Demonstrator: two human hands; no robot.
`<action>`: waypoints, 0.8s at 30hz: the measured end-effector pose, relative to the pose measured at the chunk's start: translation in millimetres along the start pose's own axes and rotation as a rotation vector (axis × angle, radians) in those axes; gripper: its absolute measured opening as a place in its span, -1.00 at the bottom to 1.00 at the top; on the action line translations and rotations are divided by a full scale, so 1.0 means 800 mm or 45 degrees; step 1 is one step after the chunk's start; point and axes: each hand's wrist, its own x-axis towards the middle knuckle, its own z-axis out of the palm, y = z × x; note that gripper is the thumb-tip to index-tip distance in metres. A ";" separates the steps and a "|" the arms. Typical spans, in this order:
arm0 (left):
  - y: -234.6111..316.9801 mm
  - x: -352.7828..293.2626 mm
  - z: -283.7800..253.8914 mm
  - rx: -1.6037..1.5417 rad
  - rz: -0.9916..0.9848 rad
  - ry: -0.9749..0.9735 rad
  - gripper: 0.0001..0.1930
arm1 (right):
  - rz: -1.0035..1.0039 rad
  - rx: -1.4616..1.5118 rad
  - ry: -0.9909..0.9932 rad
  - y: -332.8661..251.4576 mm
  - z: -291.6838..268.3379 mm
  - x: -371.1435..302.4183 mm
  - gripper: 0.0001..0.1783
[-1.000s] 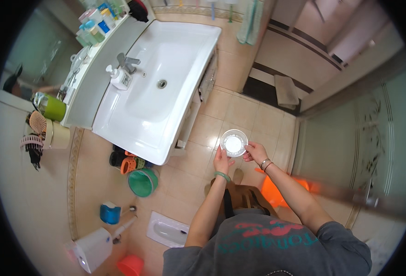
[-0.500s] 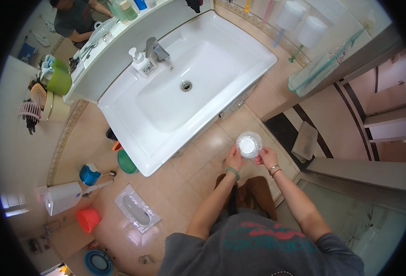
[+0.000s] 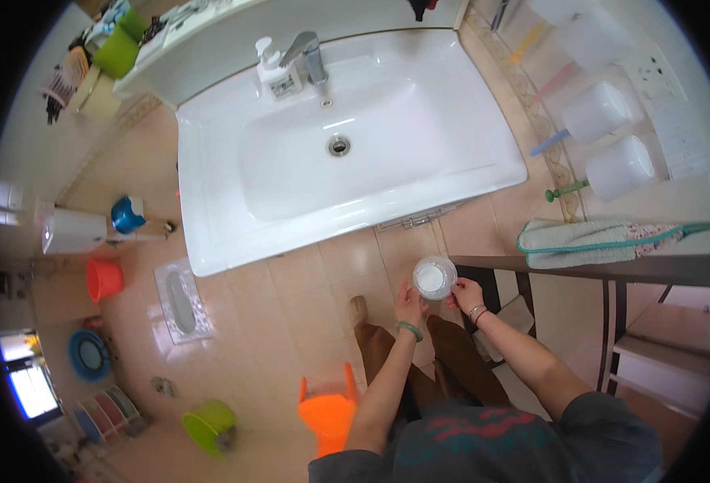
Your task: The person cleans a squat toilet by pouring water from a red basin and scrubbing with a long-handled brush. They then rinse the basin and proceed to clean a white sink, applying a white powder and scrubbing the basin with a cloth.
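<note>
A round, clear plastic bowl (image 3: 450, 272) is held level in front of me, with a white substance (image 3: 430, 278) in it. Whether this is powder or liquid I cannot tell. My left hand (image 3: 410, 303), with a green bangle at the wrist, grips the bowl's near left side. Fingers of my right hand (image 3: 464, 295) pinch its right edge. Ahead of the bowl stands a white washbasin (image 3: 291, 197), its bottom bare around the drain. A grey faucet (image 3: 313, 60) and a white pump bottle (image 3: 278, 74) stand at its back edge.
White cups (image 3: 600, 113) and toothbrushes hang on the right wall above a folded towel (image 3: 572, 243). A squat toilet (image 3: 182, 299) is set into the floor at left, near a red bucket (image 3: 105, 279). Behind me are an orange chair (image 3: 328, 414) and a green bucket (image 3: 208, 427).
My view has turned and shifted, bringing the orange chair and green bucket into sight and the wall cups closer. Both hands keep hold of the bowl.
</note>
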 end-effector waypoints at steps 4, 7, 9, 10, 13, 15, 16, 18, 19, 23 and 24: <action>-0.040 0.002 0.027 -0.191 -0.052 0.100 -0.46 | -0.012 -0.178 -0.072 0.009 -0.018 0.044 -0.84; -0.049 0.001 0.040 -0.258 -0.026 0.172 -0.48 | 0.067 -0.233 -0.111 0.021 -0.014 0.074 -0.84; -0.090 0.017 0.032 -0.314 0.046 0.180 -0.50 | 0.086 -0.219 -0.145 0.043 -0.010 0.101 -0.84; -0.104 0.034 0.034 -0.340 0.035 0.210 -0.52 | 0.103 -0.222 -0.159 0.057 -0.007 0.118 -0.84; -0.157 0.080 0.027 -0.163 0.196 0.297 -0.52 | 0.209 -0.217 -0.112 0.077 0.022 0.132 -0.83; -0.147 0.091 0.028 -0.061 0.183 0.333 -0.52 | 0.252 -0.193 -0.067 0.103 0.031 0.159 -0.85; -0.128 0.088 0.017 -0.074 0.102 0.318 -0.51 | 0.289 -0.172 -0.057 0.119 0.033 0.172 -0.85; -0.133 0.108 0.009 -0.264 0.021 0.291 -0.51 | 0.347 -0.165 -0.072 0.146 0.034 0.219 -0.85; -0.146 0.120 0.009 -0.422 0.002 0.290 -0.51 | 0.378 -0.149 -0.080 0.158 0.036 0.239 -0.85; -0.211 0.190 0.010 -0.585 0.034 0.284 -0.49 | 0.481 -0.069 -0.134 0.212 0.015 0.361 -0.81; -0.232 0.206 0.011 -0.514 0.035 0.296 -0.49 | 0.516 -0.041 -0.190 0.222 0.020 0.383 -0.80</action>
